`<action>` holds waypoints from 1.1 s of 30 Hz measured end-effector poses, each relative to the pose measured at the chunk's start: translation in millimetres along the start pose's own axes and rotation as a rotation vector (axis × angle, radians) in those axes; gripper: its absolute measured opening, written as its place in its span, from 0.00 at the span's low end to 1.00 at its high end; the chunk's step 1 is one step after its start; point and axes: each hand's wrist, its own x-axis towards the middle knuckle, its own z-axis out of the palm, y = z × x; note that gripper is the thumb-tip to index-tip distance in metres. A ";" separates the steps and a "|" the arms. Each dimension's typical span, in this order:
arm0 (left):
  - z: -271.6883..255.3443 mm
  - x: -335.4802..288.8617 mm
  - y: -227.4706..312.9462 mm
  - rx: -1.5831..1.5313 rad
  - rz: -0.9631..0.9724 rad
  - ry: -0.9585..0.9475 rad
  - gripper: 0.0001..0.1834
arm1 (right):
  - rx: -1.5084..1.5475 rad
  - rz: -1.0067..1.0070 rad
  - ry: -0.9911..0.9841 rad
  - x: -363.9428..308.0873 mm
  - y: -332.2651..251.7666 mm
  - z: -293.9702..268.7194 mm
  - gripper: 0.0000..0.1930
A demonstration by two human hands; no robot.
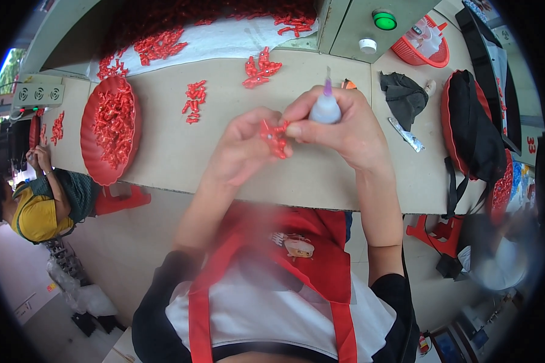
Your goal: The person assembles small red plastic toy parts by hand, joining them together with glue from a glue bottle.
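Above the table's near edge, my left hand (239, 145) is closed on a small glossy red plastic figure piece (277, 144). My right hand (351, 130) grips a translucent squeeze bottle (325, 110) with a purple needle tip pointing away from me. The thumb and finger of that hand also touch the red piece, so both hands meet at it. Its exact shape is partly covered by fingers. Beyond my hands lie a small cluster of red pieces (262, 69) and, to the left, a loose row of smaller red parts (194, 101).
A scalloped red tray (86, 151) heaped with red parts stands left. More parts lie on white cloth (224, 42) under a grey hood. At right are a dark rag (402, 100), a red basket (439, 55) and a black bag (473, 130). A co-worker (39, 206) sits far left.
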 end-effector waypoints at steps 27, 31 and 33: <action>41.5 -38.2 -1.7 2.018 0.921 -0.065 0.12 | 0.027 0.035 0.061 -38.0 28.7 16.4 0.05; 41.6 -38.4 -1.9 1.987 0.912 -0.044 0.11 | 0.027 0.063 0.034 -36.4 26.8 16.2 0.05; 39.2 -39.6 -0.6 1.982 0.920 -0.050 0.10 | -0.007 0.074 0.061 -35.5 27.2 19.0 0.07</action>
